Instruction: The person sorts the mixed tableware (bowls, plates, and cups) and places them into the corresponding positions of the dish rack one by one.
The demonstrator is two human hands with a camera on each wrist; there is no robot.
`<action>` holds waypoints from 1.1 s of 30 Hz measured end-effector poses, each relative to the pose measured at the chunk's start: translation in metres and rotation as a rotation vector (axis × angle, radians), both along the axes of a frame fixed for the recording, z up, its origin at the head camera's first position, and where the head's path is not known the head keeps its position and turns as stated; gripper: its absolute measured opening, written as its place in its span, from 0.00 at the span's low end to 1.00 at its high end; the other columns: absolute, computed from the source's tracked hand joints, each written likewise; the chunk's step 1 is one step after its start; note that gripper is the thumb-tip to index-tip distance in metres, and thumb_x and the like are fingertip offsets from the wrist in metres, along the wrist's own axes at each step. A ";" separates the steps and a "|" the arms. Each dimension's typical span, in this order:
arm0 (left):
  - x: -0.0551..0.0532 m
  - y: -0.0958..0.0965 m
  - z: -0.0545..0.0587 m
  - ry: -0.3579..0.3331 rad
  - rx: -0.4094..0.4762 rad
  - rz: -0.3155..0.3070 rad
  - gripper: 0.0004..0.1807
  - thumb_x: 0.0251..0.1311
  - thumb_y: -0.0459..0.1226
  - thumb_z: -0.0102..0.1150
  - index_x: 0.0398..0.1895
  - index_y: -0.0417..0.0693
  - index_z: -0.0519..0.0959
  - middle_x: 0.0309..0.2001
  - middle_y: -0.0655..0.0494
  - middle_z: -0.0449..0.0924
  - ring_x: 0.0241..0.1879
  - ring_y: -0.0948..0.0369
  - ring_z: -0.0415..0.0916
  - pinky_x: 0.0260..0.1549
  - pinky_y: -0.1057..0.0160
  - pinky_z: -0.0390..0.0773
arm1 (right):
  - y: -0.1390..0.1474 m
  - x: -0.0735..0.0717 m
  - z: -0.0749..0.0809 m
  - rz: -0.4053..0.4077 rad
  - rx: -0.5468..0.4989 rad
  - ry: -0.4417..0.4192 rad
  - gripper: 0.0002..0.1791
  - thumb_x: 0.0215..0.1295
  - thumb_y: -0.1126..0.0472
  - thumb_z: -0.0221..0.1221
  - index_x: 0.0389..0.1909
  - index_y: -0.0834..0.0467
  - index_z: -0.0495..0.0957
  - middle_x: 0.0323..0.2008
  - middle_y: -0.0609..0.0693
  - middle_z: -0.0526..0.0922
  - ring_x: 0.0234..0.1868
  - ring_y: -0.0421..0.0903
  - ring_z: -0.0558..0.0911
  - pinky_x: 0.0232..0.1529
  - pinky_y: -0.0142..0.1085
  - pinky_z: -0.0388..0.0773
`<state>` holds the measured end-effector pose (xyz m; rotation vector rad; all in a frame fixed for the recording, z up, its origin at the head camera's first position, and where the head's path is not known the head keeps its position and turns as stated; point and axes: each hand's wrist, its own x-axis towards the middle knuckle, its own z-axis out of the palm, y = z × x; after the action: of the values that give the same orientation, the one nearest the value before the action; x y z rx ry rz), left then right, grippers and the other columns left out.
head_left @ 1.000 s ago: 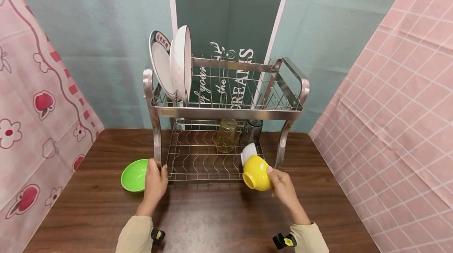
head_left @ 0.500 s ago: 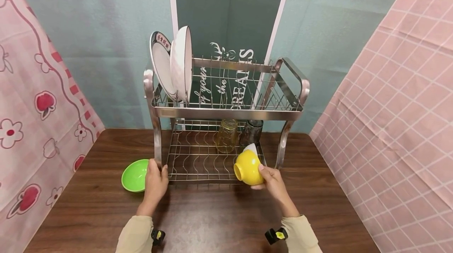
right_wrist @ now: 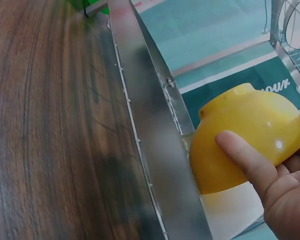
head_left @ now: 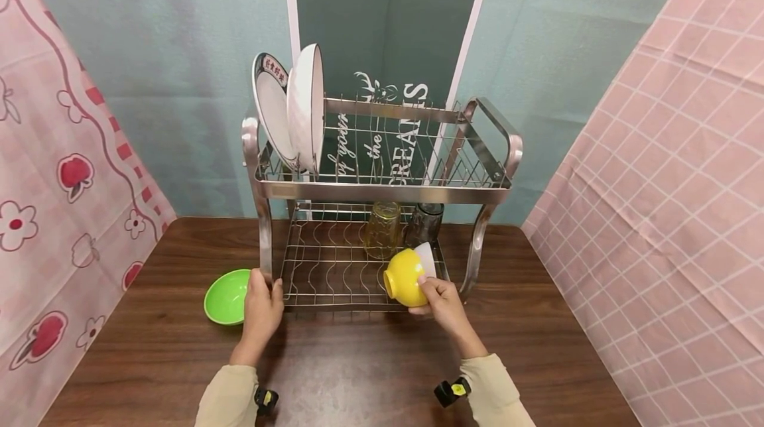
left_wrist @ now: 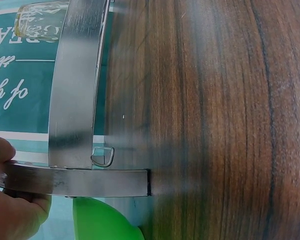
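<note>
My right hand [head_left: 444, 304] holds a yellow bowl [head_left: 407, 278] tipped on its side, its foot facing left, at the front right of the rack's lower tier. In the right wrist view the thumb lies along the outside of the yellow bowl [right_wrist: 245, 130]. Right behind it a white bowl [head_left: 427, 258] is partly covered. My left hand [head_left: 262, 307] grips the front left leg of the metal dish rack [head_left: 382, 192]; the left wrist view shows thumb and fingers on either side of the leg [left_wrist: 75, 181]. A green bowl [head_left: 225, 298] sits on the table beside that hand.
On the lower tier stand a yellowish glass [head_left: 382, 231] and a dark glass [head_left: 424, 225]. A plate [head_left: 271, 105] and a large white bowl [head_left: 307, 109] stand on edge at the upper tier's left. The wooden table [head_left: 358, 374] ends at curtains behind and cloths at the sides.
My right hand has carried the yellow bowl leftward, past the front of the white bowl. My left hand stays on the rack leg.
</note>
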<state>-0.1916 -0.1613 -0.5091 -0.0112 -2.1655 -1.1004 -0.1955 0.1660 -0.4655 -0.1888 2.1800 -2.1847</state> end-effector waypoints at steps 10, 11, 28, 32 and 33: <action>0.000 0.000 -0.001 0.003 -0.001 -0.001 0.11 0.52 0.22 0.54 0.33 0.34 0.62 0.29 0.41 0.65 0.30 0.42 0.65 0.29 0.47 0.64 | -0.009 -0.009 -0.009 0.002 -0.012 -0.029 0.14 0.67 0.70 0.50 0.46 0.79 0.71 0.38 0.63 0.76 0.38 0.58 0.81 0.33 0.46 0.79; 0.000 0.000 -0.001 0.004 -0.001 -0.002 0.11 0.52 0.22 0.54 0.33 0.34 0.62 0.29 0.41 0.65 0.30 0.43 0.65 0.29 0.48 0.64 | -0.010 -0.010 -0.010 -0.001 -0.009 -0.036 0.14 0.66 0.70 0.51 0.46 0.79 0.72 0.37 0.63 0.77 0.37 0.57 0.81 0.33 0.46 0.79; 0.000 -0.001 -0.001 0.002 -0.003 -0.003 0.10 0.53 0.22 0.53 0.33 0.34 0.62 0.29 0.40 0.65 0.30 0.42 0.65 0.29 0.47 0.64 | -0.029 -0.004 0.009 -0.041 0.094 -0.004 0.12 0.60 0.75 0.55 0.43 0.79 0.73 0.35 0.68 0.77 0.37 0.62 0.80 0.38 0.56 0.75; 0.000 0.000 -0.001 0.004 -0.005 -0.003 0.10 0.53 0.23 0.54 0.33 0.34 0.62 0.29 0.40 0.65 0.30 0.42 0.65 0.29 0.47 0.64 | -0.029 -0.009 0.009 -0.065 0.122 0.021 0.13 0.61 0.75 0.55 0.44 0.79 0.72 0.35 0.68 0.78 0.35 0.62 0.81 0.34 0.52 0.77; 0.000 -0.001 -0.001 0.005 -0.005 -0.003 0.10 0.53 0.23 0.54 0.33 0.34 0.62 0.29 0.40 0.65 0.30 0.42 0.65 0.29 0.47 0.64 | -0.029 -0.010 0.009 -0.073 0.125 0.030 0.13 0.61 0.75 0.55 0.44 0.80 0.72 0.35 0.69 0.78 0.34 0.62 0.81 0.33 0.51 0.78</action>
<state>-0.1913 -0.1618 -0.5099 -0.0192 -2.1644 -1.0957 -0.2057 0.1367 -0.4567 -0.1397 2.3664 -2.0857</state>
